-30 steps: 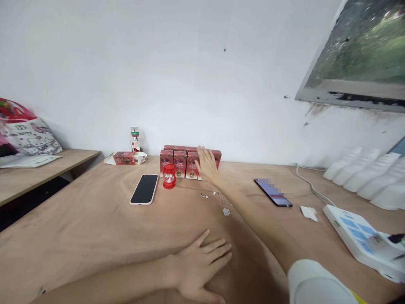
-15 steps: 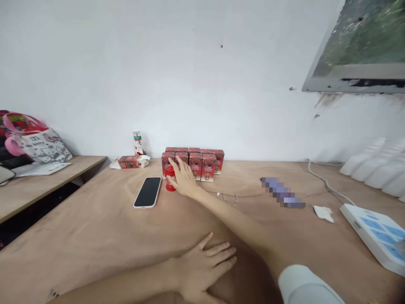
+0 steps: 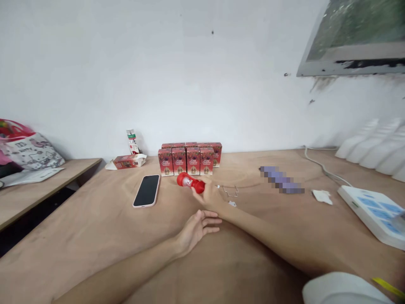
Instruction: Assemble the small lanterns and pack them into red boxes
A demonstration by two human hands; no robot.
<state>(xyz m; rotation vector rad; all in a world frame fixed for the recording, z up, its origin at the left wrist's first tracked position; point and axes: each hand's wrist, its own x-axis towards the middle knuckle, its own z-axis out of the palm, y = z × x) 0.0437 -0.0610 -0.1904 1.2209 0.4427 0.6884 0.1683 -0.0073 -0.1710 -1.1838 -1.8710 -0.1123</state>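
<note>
My right hand (image 3: 212,195) is closed round one end of a small red lantern (image 3: 187,180) with a clear middle. The lantern is tipped onto its side and points to the left, just in front of the red boxes. Below it, my left hand (image 3: 198,230) holds nothing, its fingers stretched out towards the right wrist. Several red printed boxes (image 3: 193,161) stand upright in two rows behind the lantern. Right of my right hand lie a bent thin wire (image 3: 236,192) and a small white piece (image 3: 232,204).
A phone (image 3: 147,191) lies to the left. Behind it are an opened red box (image 3: 126,161) and a small bottle (image 3: 132,142). Rightward lie a blurred purple item (image 3: 280,180), crumpled white paper (image 3: 322,196), a white device (image 3: 373,213) and a cable (image 3: 327,172).
My right hand has gripped the red lantern, tipped it from upright and drawn it right and away from the boxes. My left hand has lifted and moved up towards it.
</note>
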